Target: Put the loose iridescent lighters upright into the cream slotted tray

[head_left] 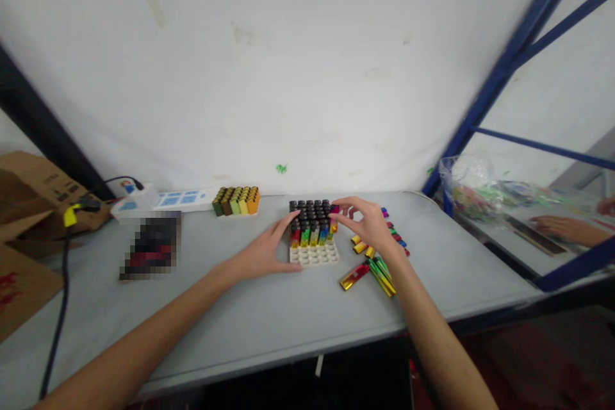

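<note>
A white tray (314, 255) stands on the table, its back rows filled with upright black-topped lighters (312, 221) and its front rows showing bare sockets. My left hand (262, 253) rests at the tray's left side, thumb and fingers spread apart. At the right side of the filled rows, my right hand (362, 221) pinches a pink and yellow lighter (335, 218), held upright. Loose lighters lie under and beside my right wrist, among them a red and gold one (354, 276) and several green ones (383, 277).
Another block of lighters (236, 200) stands at the back left, near a white power strip (185, 199). A dark pixelated object (152, 245) lies at left beside a cable and brown paper bags (29, 230). At right are a blue frame (494, 86), a plastic bag and another person's hands.
</note>
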`<state>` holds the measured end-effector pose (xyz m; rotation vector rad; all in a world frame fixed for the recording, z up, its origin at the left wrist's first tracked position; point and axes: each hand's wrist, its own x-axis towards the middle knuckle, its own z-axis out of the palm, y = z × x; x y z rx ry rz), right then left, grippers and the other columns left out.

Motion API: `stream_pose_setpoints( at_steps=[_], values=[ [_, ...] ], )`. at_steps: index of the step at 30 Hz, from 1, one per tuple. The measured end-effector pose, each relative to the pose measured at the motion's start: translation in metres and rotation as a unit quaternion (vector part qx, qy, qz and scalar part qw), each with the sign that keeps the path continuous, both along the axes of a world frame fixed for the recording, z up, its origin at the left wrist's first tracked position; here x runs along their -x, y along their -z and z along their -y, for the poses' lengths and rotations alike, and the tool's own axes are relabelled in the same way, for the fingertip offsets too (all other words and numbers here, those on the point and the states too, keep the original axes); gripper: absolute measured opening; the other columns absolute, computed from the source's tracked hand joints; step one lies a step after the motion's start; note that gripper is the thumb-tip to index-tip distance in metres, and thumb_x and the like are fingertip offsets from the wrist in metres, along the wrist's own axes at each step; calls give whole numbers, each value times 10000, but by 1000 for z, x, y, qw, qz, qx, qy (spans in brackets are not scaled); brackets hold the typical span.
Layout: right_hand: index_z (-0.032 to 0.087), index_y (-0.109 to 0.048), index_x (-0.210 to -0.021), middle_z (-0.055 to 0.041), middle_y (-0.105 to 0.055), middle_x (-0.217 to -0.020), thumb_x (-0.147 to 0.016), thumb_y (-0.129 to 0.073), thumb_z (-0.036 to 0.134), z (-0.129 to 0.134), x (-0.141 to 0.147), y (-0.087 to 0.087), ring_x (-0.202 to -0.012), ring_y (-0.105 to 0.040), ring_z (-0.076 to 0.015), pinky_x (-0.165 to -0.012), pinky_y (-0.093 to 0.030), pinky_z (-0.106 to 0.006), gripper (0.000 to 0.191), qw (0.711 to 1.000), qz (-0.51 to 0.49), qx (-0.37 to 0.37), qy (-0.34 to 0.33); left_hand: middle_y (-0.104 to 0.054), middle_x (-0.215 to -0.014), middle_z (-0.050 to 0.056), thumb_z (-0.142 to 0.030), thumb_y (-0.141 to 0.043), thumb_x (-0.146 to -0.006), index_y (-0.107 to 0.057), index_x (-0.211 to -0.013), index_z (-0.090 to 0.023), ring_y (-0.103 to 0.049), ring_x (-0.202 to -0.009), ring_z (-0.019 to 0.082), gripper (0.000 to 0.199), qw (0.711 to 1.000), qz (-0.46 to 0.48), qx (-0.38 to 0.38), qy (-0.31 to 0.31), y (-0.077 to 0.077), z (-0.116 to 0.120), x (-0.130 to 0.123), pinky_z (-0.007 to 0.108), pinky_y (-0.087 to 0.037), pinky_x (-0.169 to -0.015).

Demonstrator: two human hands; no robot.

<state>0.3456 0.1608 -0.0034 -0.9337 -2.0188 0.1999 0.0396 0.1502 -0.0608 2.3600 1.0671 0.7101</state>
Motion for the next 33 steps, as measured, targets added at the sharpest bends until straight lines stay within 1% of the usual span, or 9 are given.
stream_pose_setpoints(
  at_steps=[3,6,8,10,14,21,24,29,33],
  values=[
    [243,-759,-1104,-38,-779,-863,-946,-729,588,1,1,7,-765,-741,-208,-764,-647,-352,381,998,-38,42,-4,-270,-1745,154,-530,-899,-792,-92,-1718,-273,-342,-1584,368,1255,1000,0,5,-1,1,0,0,521,-272,-1318],
    [231,-735,-1102,-24,-771,-807,-929,-752,582,2,1,14,-728,-759,-204,-733,-656,-343,391,991,-68,108,-39,-259,-1750,147,-555,-891,-798,-85,-1717,-276,-336,-1587,363,1254,1000,-2,9,0,1,-1,1,510,-260,-1322],
    [227,-723,-1102,-16,-763,-790,-933,-755,566,2,2,16,-716,-765,-199,-720,-658,-333,381,988,-64,128,-58,-250,-1753,146,-567,-886,-800,-86,-1716,-270,-327,-1592,358,1252,1000,-5,10,0,1,0,1,496,-255,-1325],
    [224,-720,-1094,-27,-766,-848,-936,-755,555,2,2,17,-726,-769,-193,-714,-659,-322,368,989,-50,127,-64,-249,-1752,148,-569,-889,-794,-86,-1715,-266,-324,-1593,357,1259,1000,-6,10,0,1,0,1,491,-257,-1324],
    [223,-729,-1033,-56,-730,-1033,-940,-753,543,3,1,14,-760,-762,-168,-718,-663,-301,335,991,-13,114,-65,-240,-1754,151,-548,-893,-796,-78,-1713,-266,-321,-1593,357,1259,1000,-12,14,-1,0,0,0,499,-254,-1326],
    [216,-724,-1029,-48,-692,-1060,-942,-762,498,4,0,13,-750,-742,-142,-710,-658,-276,298,992,6,116,-53,-243,-1750,161,-549,-889,-800,-72,-1713,-251,-311,-1598,356,1261,1000,-7,5,4,2,-2,1,501,-244,-1330],
    [210,-732,-1034,-53,-735,-1030,-952,-752,475,2,-2,11,-756,-745,-155,-704,-650,-274,278,990,24,130,-57,-239,-1751,169,-554,-893,-794,-76,-1712,-245,-311,-1597,367,1267,1000,-7,6,6,2,-2,1,509,-249,-1327],
    [211,-770,-1005,-55,-796,-1005,-941,-772,421,1,-9,4,-871,-762,-203,-759,-634,-286,220,987,65,136,-58,-242,-1750,171,-551,-894,-788,-83,-1711,-240,-313,-1596,371,1266,1000,-14,8,2,0,-2,0,508,-250,-1328],
    [218,-783,-1007,-39,-807,-989,-940,-774,380,1,-15,-4,-867,-760,-199,-790,-619,-292,175,982,89,150,-66,-237,-1754,159,-554,-896,-782,-92,-1711,-247,-298,-1603,372,1267,1000,-10,10,3,-2,-1,0,498,-246,-1331]
  ],
)
